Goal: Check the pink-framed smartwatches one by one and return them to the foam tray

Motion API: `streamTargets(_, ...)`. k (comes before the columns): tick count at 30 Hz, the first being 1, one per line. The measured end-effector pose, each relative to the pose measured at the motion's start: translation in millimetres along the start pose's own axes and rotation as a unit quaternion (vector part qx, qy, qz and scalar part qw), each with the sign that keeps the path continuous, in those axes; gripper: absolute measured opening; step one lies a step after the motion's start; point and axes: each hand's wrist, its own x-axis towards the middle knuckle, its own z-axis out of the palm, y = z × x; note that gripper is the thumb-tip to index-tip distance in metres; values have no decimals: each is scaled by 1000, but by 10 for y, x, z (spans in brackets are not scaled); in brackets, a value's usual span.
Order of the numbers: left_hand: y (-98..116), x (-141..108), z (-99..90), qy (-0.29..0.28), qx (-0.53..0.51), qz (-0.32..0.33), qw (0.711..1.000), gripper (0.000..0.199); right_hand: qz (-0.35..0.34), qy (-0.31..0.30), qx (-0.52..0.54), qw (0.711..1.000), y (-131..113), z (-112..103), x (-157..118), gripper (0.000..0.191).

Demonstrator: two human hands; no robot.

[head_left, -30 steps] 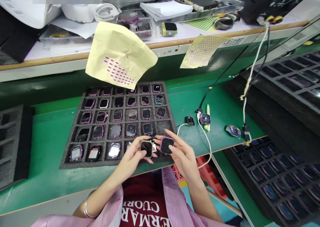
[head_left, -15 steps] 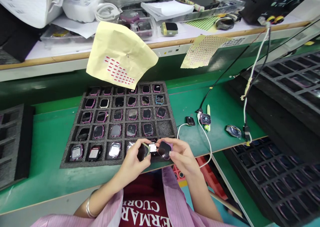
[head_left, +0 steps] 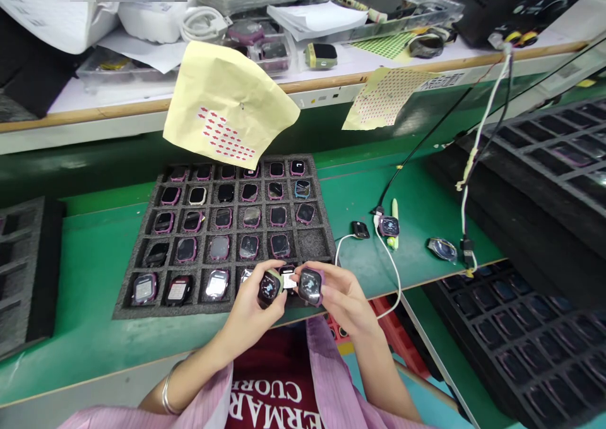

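Observation:
My left hand [head_left: 255, 299] is closed around a green-cased smartwatch [head_left: 269, 287], its screen lit with a dial. In my right hand [head_left: 343, 296] is a purple-cased smartwatch [head_left: 310, 286], gripped by its edges, and its screen is lit too. Both watches are strapless and face up toward me, side by side above the front right corner of a grey foam tray [head_left: 127, 277]. Most of the tray's compartments hold watch cases, many with purple rims. Behind my hands, a watch with a white label [head_left: 288, 277] shows in part.
Right of the tray, a lit watch [head_left: 389, 226] lies by a white cable, with a small black charger [head_left: 360, 229] beside it. A wrapped watch [head_left: 442, 248] lies farther right. Stacked foam trays [head_left: 521, 208] stand at the right. Yellow sticker sheets [head_left: 227, 101] hang from the shelf.
Both watch screens were dark and now show lit faces. The purple watch has shifted slightly left in my right hand; my hands otherwise stay in nearly the same place.

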Motion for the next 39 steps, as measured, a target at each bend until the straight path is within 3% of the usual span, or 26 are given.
streamTargets(5, 14, 6, -14, -17, 30, 6, 999, 37, -6, 15, -10, 1000, 4, 10, 12, 32)
streamTargets(21, 23, -3, -43, 21, 18, 17, 999, 41, -15, -19, 3, 1000, -34, -5, 15, 32)
streamTargets(39, 17, -13, -70, 40, 1, 30, 999, 38, -34, -1, -25, 999, -60, 39, 33, 30)
